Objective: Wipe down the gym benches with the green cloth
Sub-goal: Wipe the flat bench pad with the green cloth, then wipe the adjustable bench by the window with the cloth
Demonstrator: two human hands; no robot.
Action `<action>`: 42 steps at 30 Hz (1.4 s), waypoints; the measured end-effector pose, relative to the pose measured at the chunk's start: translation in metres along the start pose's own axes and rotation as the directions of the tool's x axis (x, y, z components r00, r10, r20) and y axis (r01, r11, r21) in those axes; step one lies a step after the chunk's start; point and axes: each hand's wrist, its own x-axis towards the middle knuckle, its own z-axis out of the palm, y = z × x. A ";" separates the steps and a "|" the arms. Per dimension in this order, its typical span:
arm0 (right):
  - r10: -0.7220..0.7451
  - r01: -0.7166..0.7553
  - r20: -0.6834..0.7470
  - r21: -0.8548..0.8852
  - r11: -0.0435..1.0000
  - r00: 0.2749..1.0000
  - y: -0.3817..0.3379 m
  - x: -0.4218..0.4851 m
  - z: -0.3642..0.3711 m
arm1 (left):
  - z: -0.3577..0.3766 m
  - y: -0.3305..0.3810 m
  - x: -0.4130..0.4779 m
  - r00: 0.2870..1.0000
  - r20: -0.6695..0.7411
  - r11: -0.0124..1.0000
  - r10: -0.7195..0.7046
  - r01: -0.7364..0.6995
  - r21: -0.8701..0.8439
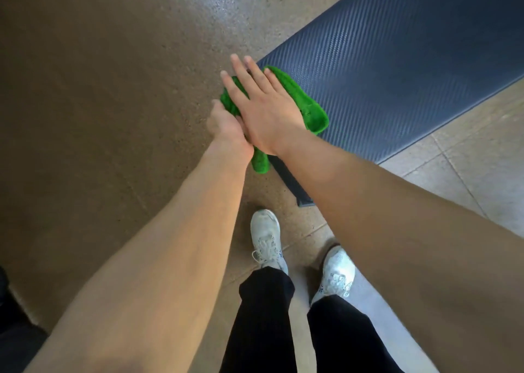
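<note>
Forearms reach fwd over white shoes (265, 238). I see L hand (226, 129), fingers curled, gripping bunched edge of green cloth (313, 116); R hand (266, 106) lies flat on it, fingers straight, pressing it onto near corner of blue bench (397, 61). Cloth partly hangs off bench end.

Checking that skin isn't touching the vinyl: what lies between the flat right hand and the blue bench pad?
The green cloth, in the head view: the right hand presses flat on it, and it lies on the bench pad.
</note>
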 end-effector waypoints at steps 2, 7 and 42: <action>0.059 -0.058 -0.007 0.043 0.997 0.998 -0.004 -0.006 0.003 | -0.004 -0.003 0.005 1.000 0.010 0.999 -0.006 0.005 0.048; 0.081 -0.084 0.034 0.108 0.991 0.996 0.004 -0.085 0.016 | -0.034 -0.037 -0.044 0.993 -0.079 0.891 -0.086 0.112 0.440; 0.806 0.199 0.589 0.785 -0.587 0.053 0.151 -0.581 -0.172 | 0.126 -0.242 -0.435 0.378 0.646 -0.074 -0.663 -0.892 0.447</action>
